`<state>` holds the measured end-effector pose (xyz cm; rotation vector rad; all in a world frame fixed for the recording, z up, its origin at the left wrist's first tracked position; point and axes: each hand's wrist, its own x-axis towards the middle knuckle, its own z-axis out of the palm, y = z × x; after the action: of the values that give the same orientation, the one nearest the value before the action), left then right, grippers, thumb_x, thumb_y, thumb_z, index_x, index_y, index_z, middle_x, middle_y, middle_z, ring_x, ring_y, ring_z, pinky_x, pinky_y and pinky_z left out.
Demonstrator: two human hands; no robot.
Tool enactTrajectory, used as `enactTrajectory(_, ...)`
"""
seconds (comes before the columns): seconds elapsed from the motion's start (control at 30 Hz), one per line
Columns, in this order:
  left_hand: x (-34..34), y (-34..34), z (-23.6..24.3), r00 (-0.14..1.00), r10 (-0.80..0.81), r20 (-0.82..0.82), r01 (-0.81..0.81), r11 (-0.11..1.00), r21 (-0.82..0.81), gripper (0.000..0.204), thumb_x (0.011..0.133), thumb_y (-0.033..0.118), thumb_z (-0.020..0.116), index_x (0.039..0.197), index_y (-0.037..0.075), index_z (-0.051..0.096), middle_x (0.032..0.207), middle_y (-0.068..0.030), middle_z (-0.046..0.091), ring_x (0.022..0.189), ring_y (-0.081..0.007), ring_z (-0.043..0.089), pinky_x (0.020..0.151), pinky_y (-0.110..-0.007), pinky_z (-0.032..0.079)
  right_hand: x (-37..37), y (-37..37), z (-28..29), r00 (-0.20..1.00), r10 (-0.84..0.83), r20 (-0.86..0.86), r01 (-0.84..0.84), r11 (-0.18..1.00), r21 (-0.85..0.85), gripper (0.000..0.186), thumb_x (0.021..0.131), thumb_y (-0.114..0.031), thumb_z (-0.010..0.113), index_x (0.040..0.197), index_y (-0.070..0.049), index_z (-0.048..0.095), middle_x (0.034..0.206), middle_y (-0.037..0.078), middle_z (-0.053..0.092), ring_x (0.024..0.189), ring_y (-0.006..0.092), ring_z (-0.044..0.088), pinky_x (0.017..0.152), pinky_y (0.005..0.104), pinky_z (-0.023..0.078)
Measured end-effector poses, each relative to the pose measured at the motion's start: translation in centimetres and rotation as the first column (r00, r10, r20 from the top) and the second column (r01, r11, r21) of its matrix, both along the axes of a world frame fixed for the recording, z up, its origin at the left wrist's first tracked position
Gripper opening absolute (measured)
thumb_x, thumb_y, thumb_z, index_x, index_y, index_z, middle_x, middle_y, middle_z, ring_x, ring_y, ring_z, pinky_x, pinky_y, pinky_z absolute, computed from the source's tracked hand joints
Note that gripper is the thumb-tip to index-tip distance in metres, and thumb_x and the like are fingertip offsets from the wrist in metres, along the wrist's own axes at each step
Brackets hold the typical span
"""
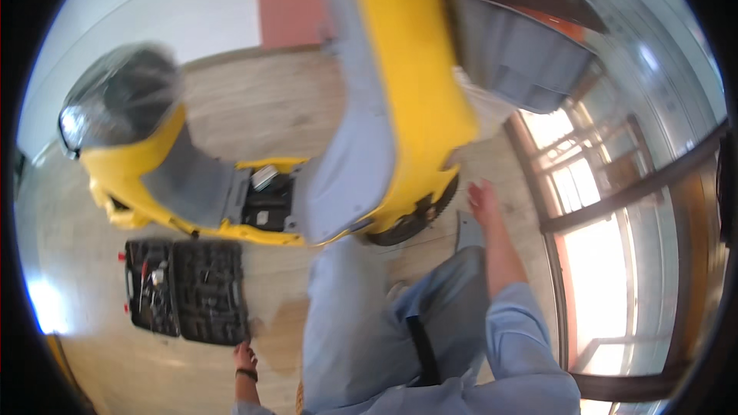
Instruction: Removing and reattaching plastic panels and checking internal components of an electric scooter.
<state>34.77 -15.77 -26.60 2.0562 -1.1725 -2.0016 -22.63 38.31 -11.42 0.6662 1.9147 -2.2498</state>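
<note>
A yellow and grey scooter [415, 84] stands before me, its floorboard compartment [265, 219] uncovered with dark parts inside. My right hand [483, 201] hovers beside the scooter's front wheel [415, 219], fingers apart and holding nothing I can see. Low on the left, my left hand [244, 356] is by the near corner of a black tool case [207, 292]. Its fingers look curled, and a blurred dark shape shows just above them; what they hold cannot be made out. The case lies unfolded on the floor with several tools in its left half.
The scooter's seat [127, 96] is wrapped in clear plastic. A grey bin-like container [523, 54] stands at the far right. Window frames [600, 215] line the right side. Light wooden flooring [269, 100] runs under everything, and my legs [346, 307] are close to the scooter.
</note>
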Motion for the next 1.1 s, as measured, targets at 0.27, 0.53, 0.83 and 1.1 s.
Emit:
enactTrajectory(0.27,-10.9,4.8,15.0,0.862,-0.377,-0.339,0.219,0.88,-0.422,0.013,0.089,0.016,0.057,0.078,0.01,0.057,0.058,0.0051,0.045,0.05,-0.0042,0.04,0.044,-0.02,0.029,-6.4,-3.9,-5.2,0.983,-0.128,0.13,0.069,0.921,0.383,0.073,0.085,-0.047,0.054,0.125,0.012,0.043,0.119,0.026,0.054,0.109,0.0348,0.055,0.089,0.0402,0.043)
enactTrajectory(0.53,-17.7,13.0,29.4,0.657,-0.74,-0.143,0.352,0.469,-0.81,0.009,0.089,0.008,0.052,0.08,0.004,0.052,0.07,0.0031,0.046,0.063,-0.0046,0.038,0.057,-0.02,0.03,-5.1,-12.3,-1.8,0.95,-0.309,0.033,0.294,0.928,0.228,0.045,0.087,-0.036,0.055,0.111,0.002,0.05,0.109,0.024,0.057,0.1,0.0371,0.057,0.084,0.0415,0.043)
enactTrajectory(0.83,-19.9,16.5,29.0,0.627,-0.779,0.007,0.322,0.251,-0.913,0.007,0.084,0.008,0.045,0.079,0.002,0.044,0.072,-0.0015,0.04,0.069,-0.0113,0.037,0.063,-0.026,0.032,-5.6,-11.5,2.0,0.899,-0.431,0.081,0.414,0.895,0.164,0.026,0.09,-0.02,0.051,0.106,-0.001,0.047,0.104,0.023,0.058,0.097,0.0379,0.056,0.085,0.0426,0.043)
enactTrajectory(1.1,-20.1,16.5,29.8,0.626,-0.773,0.103,0.332,0.144,-0.932,0.011,0.086,0.012,0.043,0.08,0.002,0.042,0.074,-0.0039,0.039,0.071,-0.0149,0.038,0.067,-0.028,0.033,-6.4,-13.4,2.6,0.893,-0.427,0.146,0.413,0.903,0.116,0.028,0.092,-0.02,0.046,0.111,0.001,0.046,0.117,0.024,0.054,0.105,0.0396,0.054,0.087,0.0427,0.043)
